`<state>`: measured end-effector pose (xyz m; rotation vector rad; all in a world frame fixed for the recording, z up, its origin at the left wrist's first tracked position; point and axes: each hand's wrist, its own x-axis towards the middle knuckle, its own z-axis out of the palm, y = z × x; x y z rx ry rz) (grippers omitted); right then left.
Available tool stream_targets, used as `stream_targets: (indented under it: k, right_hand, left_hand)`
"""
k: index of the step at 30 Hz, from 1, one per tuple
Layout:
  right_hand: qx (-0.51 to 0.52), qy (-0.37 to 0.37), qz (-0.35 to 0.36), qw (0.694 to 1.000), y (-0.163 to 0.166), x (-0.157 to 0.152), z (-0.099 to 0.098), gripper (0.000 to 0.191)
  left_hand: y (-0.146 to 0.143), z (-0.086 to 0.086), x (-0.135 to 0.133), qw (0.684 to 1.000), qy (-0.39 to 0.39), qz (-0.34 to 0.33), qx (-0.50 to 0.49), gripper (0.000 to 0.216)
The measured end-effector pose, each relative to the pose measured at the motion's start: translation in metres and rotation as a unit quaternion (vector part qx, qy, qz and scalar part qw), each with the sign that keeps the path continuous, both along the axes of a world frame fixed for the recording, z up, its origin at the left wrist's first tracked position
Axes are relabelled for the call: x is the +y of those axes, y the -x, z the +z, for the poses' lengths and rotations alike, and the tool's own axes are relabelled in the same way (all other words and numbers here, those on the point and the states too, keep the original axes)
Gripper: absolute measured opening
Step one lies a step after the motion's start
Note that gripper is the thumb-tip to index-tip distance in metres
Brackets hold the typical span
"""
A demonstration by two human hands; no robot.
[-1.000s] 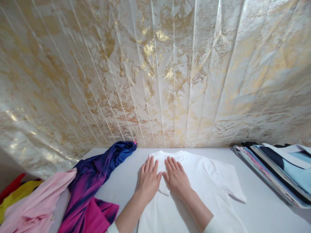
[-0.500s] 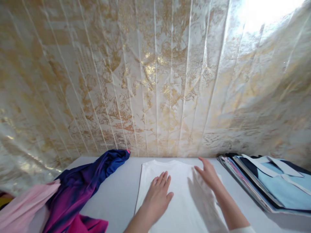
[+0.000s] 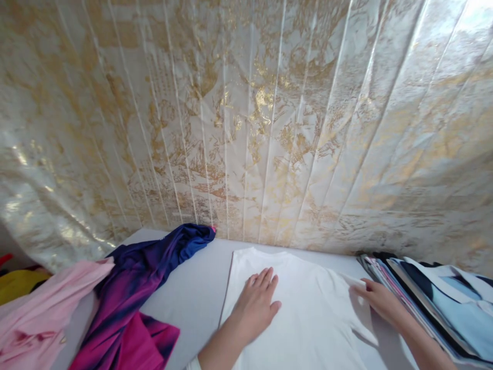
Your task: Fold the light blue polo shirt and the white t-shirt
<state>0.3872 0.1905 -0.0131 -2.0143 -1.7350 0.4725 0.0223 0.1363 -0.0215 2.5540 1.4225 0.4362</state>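
Observation:
A white T-shirt [image 3: 304, 308] lies on the pale table in front of me, its neckline toward the wall. My left hand [image 3: 259, 303] rests flat on the shirt's left part, fingers stretched out. At the right, my right hand [image 3: 379, 300] pinches the edge of the shirt's sleeve [image 3: 348, 293], which spreads out to the side. The left side of the shirt runs in a straight edge, and no sleeve shows there. The shirt's lower part is cut off by the bottom of the view.
On the right stands a stack of folded clothes [image 3: 442, 303], light blue on top. A purple and blue garment [image 3: 142, 282] lies crumpled at the left, beside a pink garment [image 3: 50, 313]. Behind the table [image 3: 192, 288] hangs a shiny gold-patterned covering [image 3: 246, 128].
My right hand has moved outward to the right and now holds the sleeve, which has come out flat to the side. My left hand stays on the shirt. The view has turned slightly.

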Motion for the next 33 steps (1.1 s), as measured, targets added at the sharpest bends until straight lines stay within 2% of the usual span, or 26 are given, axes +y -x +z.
stream_targets:
  k: [3, 8, 12, 15, 18, 21, 26, 29, 33]
  right_hand:
    - [0.078, 0.045, 0.014, 0.996, 0.024, -0.006, 0.017, 0.029]
    - [0.180, 0.111, 0.097, 0.973, 0.112, -0.005, 0.051, 0.023]
    - [0.206, 0.149, 0.124, 0.959, 0.175, 0.012, 0.047, 0.021]
    - [0.221, 0.171, 0.128, 0.952, 0.198, 0.022, 0.035, 0.021]
    - [0.240, 0.160, 0.133, 0.948, 0.195, 0.028, 0.029, 0.021]
    - [0.238, 0.107, 0.135, 0.956, 0.171, 0.035, 0.030, 0.015]
    - [0.168, 0.018, 0.141, 0.975, 0.131, 0.050, 0.025, 0.029]
    - [0.114, -0.007, 0.171, 0.979, 0.126, 0.053, 0.019, 0.034]
    - [0.040, -0.021, 0.212, 0.976, 0.133, 0.057, 0.018, 0.034]
  left_hand:
    - [0.000, -0.001, 0.000, 1.000, -0.004, 0.001, 0.002, 0.057]
    - [0.000, -0.003, 0.001, 1.000, -0.009, 0.001, 0.009, 0.057]
    - [-0.002, -0.001, 0.001, 1.000, -0.010, 0.002, 0.009, 0.056]
    - [-0.002, 0.000, 0.001, 1.000, -0.005, 0.006, -0.003, 0.058]
    - [-0.001, 0.003, 0.000, 1.000, 0.007, 0.007, -0.029, 0.059]
    - [-0.001, 0.008, 0.000, 0.997, 0.032, 0.008, -0.066, 0.056]
    - [-0.017, 0.018, 0.004, 0.985, 0.038, 0.097, -0.140, 0.022]
    - [-0.031, 0.020, 0.003, 0.981, 0.016, 0.138, -0.137, 0.017]
    - [-0.040, 0.020, 0.001, 0.983, 0.003, 0.143, -0.113, 0.009]
